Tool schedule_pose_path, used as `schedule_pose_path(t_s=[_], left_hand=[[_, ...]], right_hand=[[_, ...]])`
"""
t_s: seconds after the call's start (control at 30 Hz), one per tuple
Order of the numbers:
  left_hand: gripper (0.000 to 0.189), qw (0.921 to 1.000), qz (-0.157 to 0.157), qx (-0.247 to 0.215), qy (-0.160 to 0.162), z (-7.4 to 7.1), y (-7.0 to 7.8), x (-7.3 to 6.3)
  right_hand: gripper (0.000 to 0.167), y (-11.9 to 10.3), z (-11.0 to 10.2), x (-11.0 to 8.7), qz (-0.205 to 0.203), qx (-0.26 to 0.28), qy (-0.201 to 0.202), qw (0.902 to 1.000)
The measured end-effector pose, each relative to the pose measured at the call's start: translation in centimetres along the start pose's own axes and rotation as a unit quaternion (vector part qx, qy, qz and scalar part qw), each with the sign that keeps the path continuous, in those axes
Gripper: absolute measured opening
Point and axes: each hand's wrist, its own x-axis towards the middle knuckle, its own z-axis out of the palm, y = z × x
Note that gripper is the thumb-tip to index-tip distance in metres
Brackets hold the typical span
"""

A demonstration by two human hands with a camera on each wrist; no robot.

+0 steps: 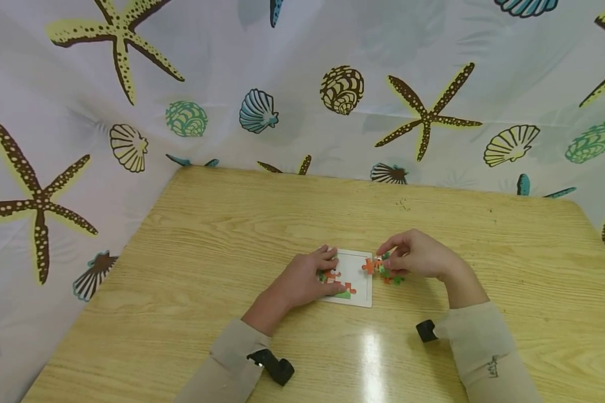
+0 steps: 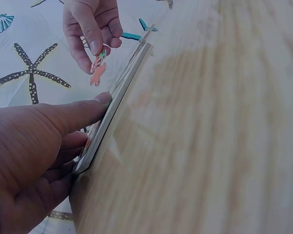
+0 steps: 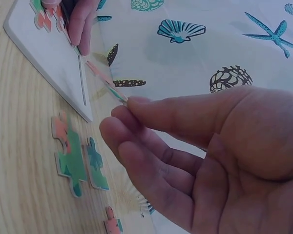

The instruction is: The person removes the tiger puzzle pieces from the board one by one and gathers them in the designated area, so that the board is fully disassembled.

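Note:
A white puzzle board (image 1: 354, 270) lies on the table with orange and green pieces (image 1: 344, 291) along its left and near sides. My left hand (image 1: 310, 279) rests over the board's left part, fingers spread, the thumb near the front pieces. Between thumb and forefinger, my right hand (image 1: 417, 256) pinches an orange and green puzzle piece (image 2: 97, 74) above the board's right edge. The right wrist view shows that piece nearly edge-on. Below the right hand lie loose puzzle pieces, among them a large green and orange one (image 3: 74, 158) and a narrower green one (image 3: 96, 165).
Another small orange piece (image 3: 112, 223) lies nearer the right wrist camera. The wooden table (image 1: 222, 224) extends around the board. A white curtain (image 1: 302, 61) printed with starfish and shells hangs behind it and along the left side.

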Motion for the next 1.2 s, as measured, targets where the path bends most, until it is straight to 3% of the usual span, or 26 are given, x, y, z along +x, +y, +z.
schedule_pose_path(t_s=[0.23,1.2], left_hand=[[0.065,1.0000,0.001,0.005,-0.001,0.1,-0.1,0.0],[0.065,0.9999,0.009,-0.009,0.007,0.0,-0.2,-0.1]], right_hand=[[0.024,0.3,-0.2,0.0,0.013,-0.023,0.010,0.9996],[0.019,1.2,-1.4,-0.5,0.008,-0.025,-0.030,0.9992]])
